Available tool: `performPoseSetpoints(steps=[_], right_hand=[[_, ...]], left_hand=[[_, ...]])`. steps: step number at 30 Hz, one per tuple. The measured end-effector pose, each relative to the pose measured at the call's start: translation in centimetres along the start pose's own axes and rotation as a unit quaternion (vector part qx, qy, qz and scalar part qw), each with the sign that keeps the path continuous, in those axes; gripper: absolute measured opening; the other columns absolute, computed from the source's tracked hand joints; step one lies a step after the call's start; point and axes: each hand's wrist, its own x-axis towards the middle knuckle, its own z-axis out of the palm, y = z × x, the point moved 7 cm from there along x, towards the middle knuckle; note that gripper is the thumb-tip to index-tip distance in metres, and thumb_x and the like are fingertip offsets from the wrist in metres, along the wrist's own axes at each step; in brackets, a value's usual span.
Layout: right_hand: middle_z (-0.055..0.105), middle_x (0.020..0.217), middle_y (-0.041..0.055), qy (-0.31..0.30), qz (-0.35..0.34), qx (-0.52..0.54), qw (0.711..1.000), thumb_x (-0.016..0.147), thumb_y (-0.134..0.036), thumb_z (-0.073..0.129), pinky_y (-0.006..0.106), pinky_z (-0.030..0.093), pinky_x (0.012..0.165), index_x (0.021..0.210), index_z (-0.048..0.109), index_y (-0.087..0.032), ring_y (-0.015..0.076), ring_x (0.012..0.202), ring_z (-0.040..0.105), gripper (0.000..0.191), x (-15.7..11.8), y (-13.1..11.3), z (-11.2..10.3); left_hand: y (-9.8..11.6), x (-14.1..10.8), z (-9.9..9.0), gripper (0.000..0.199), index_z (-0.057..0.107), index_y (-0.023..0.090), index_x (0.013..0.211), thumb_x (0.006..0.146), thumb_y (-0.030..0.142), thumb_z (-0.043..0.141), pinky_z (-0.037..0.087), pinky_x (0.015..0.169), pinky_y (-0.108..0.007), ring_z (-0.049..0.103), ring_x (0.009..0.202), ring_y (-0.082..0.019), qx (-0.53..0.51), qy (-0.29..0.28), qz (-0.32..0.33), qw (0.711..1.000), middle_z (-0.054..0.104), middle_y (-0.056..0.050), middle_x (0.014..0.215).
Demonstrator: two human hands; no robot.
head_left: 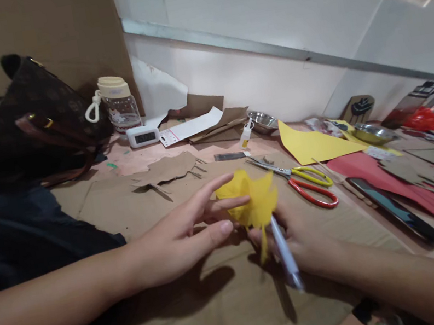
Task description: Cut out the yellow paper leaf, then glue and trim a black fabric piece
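Note:
A yellow paper piece (254, 198) with jagged edges is held above the cardboard, slightly blurred. My left hand (194, 227) reaches it from the left, its fingers apart and touching its left side. Behind its lower right part is my right hand (287, 234), its fingers closed and partly hidden, with a pale pen-like stick (285, 253) slanting down from it. A narrow yellow strip (263, 246) hangs under the paper. Scissors (301, 181) with red and yellow handles lie just beyond my right hand.
Cardboard scraps (172, 167), a small glue bottle (246, 133) and a metal bowl (263, 121) lie at the back. A jar (121, 109), a digital clock (143, 136) and a bag (28, 127) stand left. Yellow paper (317, 143) and a phone (395, 209) lie right.

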Motion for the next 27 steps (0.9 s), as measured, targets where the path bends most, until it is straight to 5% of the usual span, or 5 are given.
performPoseSetpoints(steps=[4, 9, 13, 20, 27], right_hand=[[0.074, 0.094, 0.0036, 0.063, 0.005, 0.159, 0.985, 0.093, -0.053, 0.074, 0.041, 0.063, 0.079, 0.104, 0.057, -0.031, 0.0265, 0.088, 0.076, 0.03, 0.7, 0.5, -0.8], [0.076, 0.114, 0.0048, 0.027, -0.032, 0.244, 0.969, 0.097, -0.066, 0.064, 0.049, 0.061, 0.1, 0.102, 0.054, -0.03, 0.0283, 0.11, 0.077, 0.038, 1.0, 0.7, -1.0], [0.075, 0.122, 0.0069, -0.004, -0.033, 0.236, 0.971, 0.096, -0.055, 0.074, 0.045, 0.058, 0.105, 0.124, 0.058, -0.03, 0.0252, 0.111, 0.076, 0.041, 1.2, 0.5, -0.2], [0.077, 0.108, 0.0078, 0.055, 0.026, 0.137, 0.989, 0.096, -0.053, 0.072, 0.043, 0.061, 0.094, 0.124, 0.061, -0.024, 0.0272, 0.103, 0.076, 0.042, 2.2, -0.1, -0.7], [0.076, 0.121, 0.0067, 0.011, -0.061, 0.122, 0.991, 0.101, -0.05, 0.068, 0.041, 0.057, 0.105, 0.121, 0.069, -0.025, 0.0256, 0.112, 0.072, 0.032, 2.9, -2.2, 0.3]], left_hand=[[0.8, -0.2, -0.1, 0.074, 0.026, 0.033, 0.166, 0.102, 0.034, 0.063, 0.06, 0.103, -0.049, 0.067, 0.133, -0.031, 0.1, 0.002, 0.003, 0.995, 0.062, -0.016, 0.156], [0.4, 0.3, -1.4, 0.064, 0.037, 0.024, 0.157, 0.099, 0.038, 0.062, 0.062, 0.092, -0.046, 0.07, 0.126, -0.031, 0.17, 0.075, 0.014, 0.983, 0.073, -0.017, 0.137], [-0.1, 0.5, -0.8, 0.066, 0.033, 0.024, 0.159, 0.099, 0.033, 0.06, 0.058, 0.102, -0.05, 0.071, 0.127, -0.029, 0.185, 0.024, 0.022, 0.982, 0.072, -0.014, 0.142], [0.0, 0.2, 0.5, 0.066, 0.034, 0.023, 0.159, 0.1, 0.031, 0.061, 0.051, 0.11, -0.048, 0.07, 0.129, -0.028, 0.255, -0.049, 0.047, 0.964, 0.075, -0.013, 0.138], [-0.2, 0.3, 0.9, 0.061, 0.041, 0.022, 0.155, 0.099, 0.03, 0.063, 0.051, 0.108, -0.044, 0.071, 0.122, -0.027, 0.308, -0.065, 0.07, 0.947, 0.077, -0.011, 0.132]])
